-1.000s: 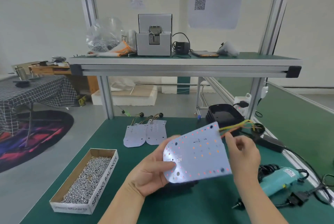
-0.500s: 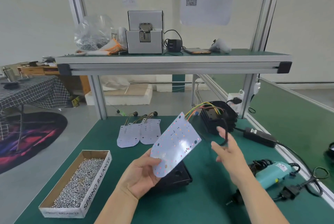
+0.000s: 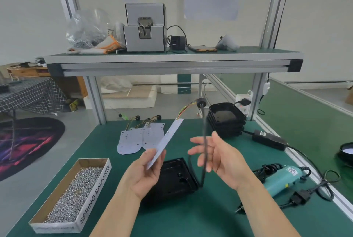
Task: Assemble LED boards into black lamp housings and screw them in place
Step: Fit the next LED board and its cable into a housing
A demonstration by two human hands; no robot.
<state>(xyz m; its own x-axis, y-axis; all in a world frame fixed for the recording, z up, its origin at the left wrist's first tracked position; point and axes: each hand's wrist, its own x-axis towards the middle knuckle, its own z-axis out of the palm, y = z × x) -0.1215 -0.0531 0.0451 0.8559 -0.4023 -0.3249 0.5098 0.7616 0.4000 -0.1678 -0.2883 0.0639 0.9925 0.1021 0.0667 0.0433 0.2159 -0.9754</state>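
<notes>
Pinching the LED board (image 3: pixel 168 139) by its near end, my left hand (image 3: pixel 145 175) holds it tilted up and edge-on to the camera, above the black housing (image 3: pixel 175 177) that lies open on the green table (image 3: pixel 191 217). My right hand (image 3: pixel 221 158) is spread and relaxed, gripping nothing. The black cable (image 3: pixel 204 141) hangs from the grommet (image 3: pixel 201 102) on the board's coloured wires, crosses those fingers and drops toward the housing's right edge. It is blurred, so I cannot tell whether it touches them.

I judge this as the seating step: the board is not yet in the housing and no screw is in. The next move calls for taking the cable aside with the right hand so it does not get trapped, then laying the board flat into the housing with its holes lined up. The box of screws (image 3: pixel 76 189) sits to the left and the electric screwdriver (image 3: pixel 282 177) to the right, both untouched.
</notes>
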